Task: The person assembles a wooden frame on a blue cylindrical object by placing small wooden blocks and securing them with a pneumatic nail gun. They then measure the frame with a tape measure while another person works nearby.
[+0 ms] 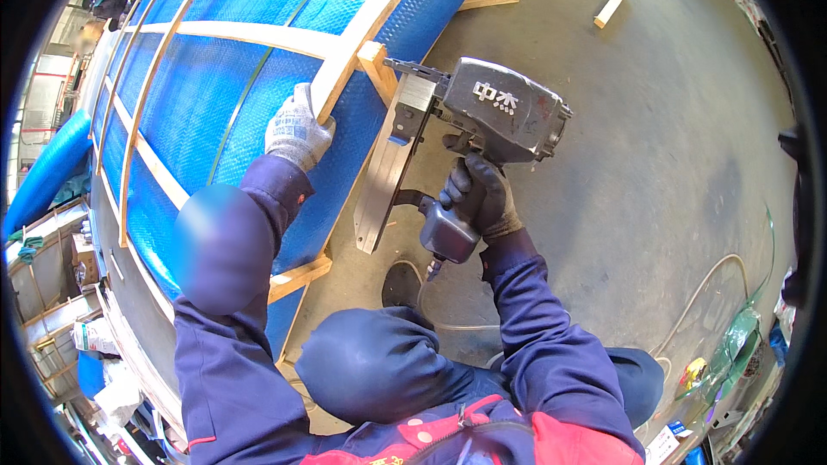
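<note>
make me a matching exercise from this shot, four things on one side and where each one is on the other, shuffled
Things:
1. left hand
2. right hand
3. nail gun
4. loose wood block

Places:
A. lying alone on the concrete floor, top right
B. nose pressed to the wooden block at the frame's edge
C. in a white glove, gripping the pale wooden slat over the blue wrap
D. in a dark glove, closed round the tool's handle

Pairs: 1-C, 2-D, 3-B, 4-A
</note>
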Demonstrator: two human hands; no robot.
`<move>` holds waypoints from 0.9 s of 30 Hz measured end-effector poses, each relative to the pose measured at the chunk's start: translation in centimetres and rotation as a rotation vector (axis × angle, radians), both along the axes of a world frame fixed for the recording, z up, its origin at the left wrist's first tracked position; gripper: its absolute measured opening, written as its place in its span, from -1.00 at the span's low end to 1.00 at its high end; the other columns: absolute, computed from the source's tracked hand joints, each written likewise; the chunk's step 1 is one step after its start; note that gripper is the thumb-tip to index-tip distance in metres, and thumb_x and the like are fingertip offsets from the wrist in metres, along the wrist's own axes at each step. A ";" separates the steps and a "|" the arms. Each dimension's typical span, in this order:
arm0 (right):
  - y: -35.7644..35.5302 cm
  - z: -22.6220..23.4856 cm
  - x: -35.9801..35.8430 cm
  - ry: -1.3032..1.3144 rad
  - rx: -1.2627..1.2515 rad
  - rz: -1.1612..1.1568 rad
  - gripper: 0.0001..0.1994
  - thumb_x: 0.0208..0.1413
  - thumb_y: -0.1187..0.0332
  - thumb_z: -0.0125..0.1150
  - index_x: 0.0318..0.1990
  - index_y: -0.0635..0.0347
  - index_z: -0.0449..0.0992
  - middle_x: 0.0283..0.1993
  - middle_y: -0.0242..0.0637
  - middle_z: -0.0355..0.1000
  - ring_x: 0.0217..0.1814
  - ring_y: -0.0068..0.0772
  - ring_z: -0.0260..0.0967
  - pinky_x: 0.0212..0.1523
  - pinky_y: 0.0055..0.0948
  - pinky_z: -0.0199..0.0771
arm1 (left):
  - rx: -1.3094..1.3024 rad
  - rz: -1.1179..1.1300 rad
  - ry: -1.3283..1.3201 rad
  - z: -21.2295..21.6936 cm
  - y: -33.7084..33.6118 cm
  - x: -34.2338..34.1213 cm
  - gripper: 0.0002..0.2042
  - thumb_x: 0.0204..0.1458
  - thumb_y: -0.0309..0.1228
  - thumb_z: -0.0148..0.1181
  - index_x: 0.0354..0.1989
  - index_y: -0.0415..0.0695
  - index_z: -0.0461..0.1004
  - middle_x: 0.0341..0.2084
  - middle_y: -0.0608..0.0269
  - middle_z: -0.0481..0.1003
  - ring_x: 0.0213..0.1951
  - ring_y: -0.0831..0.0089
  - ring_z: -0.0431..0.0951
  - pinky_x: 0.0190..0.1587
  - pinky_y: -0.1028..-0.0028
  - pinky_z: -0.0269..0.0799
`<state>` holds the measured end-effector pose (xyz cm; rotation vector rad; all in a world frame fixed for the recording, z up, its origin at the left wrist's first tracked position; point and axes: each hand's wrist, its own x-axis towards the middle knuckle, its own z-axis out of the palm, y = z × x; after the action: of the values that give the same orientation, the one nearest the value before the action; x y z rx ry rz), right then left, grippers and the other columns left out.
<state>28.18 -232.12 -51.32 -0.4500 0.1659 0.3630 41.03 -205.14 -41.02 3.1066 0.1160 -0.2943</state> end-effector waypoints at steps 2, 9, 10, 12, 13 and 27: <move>-0.2 0.0 0.1 -0.017 0.020 0.016 -0.78 0.33 0.19 0.17 -0.06 0.12 0.44 -0.49 -0.45 0.22 -0.45 -0.44 0.26 -0.30 -0.26 0.40 | -0.011 -0.022 -0.014 0.6 -0.6 -0.3 -0.39 0.09 -0.24 0.32 0.27 -0.18 0.23 0.05 -0.14 0.53 0.13 -0.02 0.56 0.22 0.18 0.46; -0.3 0.3 0.7 0.016 -0.185 0.027 -0.62 0.32 0.14 0.15 0.14 0.17 0.42 -0.51 -0.49 0.19 -0.49 -0.49 0.21 -0.32 -0.32 0.36 | -0.004 -0.018 -0.014 0.8 -1.1 -0.6 -0.44 0.10 -0.25 0.32 0.22 -0.18 0.26 0.01 -0.16 0.54 0.10 -0.01 0.58 0.19 0.19 0.49; -0.4 0.4 0.8 0.017 -0.195 0.024 -0.62 0.32 0.15 0.14 0.15 0.18 0.41 -0.51 -0.49 0.19 -0.49 -0.49 0.20 -0.32 -0.33 0.35 | -0.002 -0.018 -0.011 0.8 -1.0 -0.5 -0.43 0.11 -0.25 0.32 0.22 -0.19 0.25 0.01 -0.17 0.54 0.10 -0.01 0.58 0.19 0.18 0.49; -0.4 0.5 0.9 0.019 -0.181 0.023 -0.62 0.32 0.15 0.13 0.16 0.19 0.41 -0.52 -0.49 0.18 -0.50 -0.49 0.21 -0.33 -0.33 0.35 | 0.007 -0.018 -0.002 0.9 -0.9 -0.5 -0.43 0.11 -0.24 0.31 0.23 -0.19 0.25 0.01 -0.17 0.54 0.10 -0.01 0.58 0.19 0.18 0.49; -0.4 0.6 0.9 0.013 -0.158 0.028 -0.61 0.32 0.15 0.13 0.16 0.19 0.41 -0.52 -0.49 0.18 -0.50 -0.49 0.21 -0.33 -0.33 0.35 | 0.012 -0.014 -0.002 1.0 -0.9 -0.5 -0.43 0.11 -0.24 0.31 0.23 -0.19 0.25 0.01 -0.17 0.54 0.10 -0.01 0.58 0.20 0.18 0.49; -1.1 -0.2 1.9 -0.008 -0.156 0.051 -0.61 0.27 0.19 0.21 0.15 0.19 0.42 -0.51 -0.46 0.21 -0.50 -0.46 0.23 -0.32 -0.29 0.39 | -0.002 -0.004 -0.033 1.0 -0.9 -0.5 -0.43 0.08 -0.25 0.34 0.22 -0.20 0.28 0.01 -0.19 0.54 0.08 -0.03 0.59 0.17 0.17 0.50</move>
<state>30.13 -233.23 -51.57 -0.6101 0.1758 0.3997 40.49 -205.99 -40.03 3.1085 0.1091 -0.2437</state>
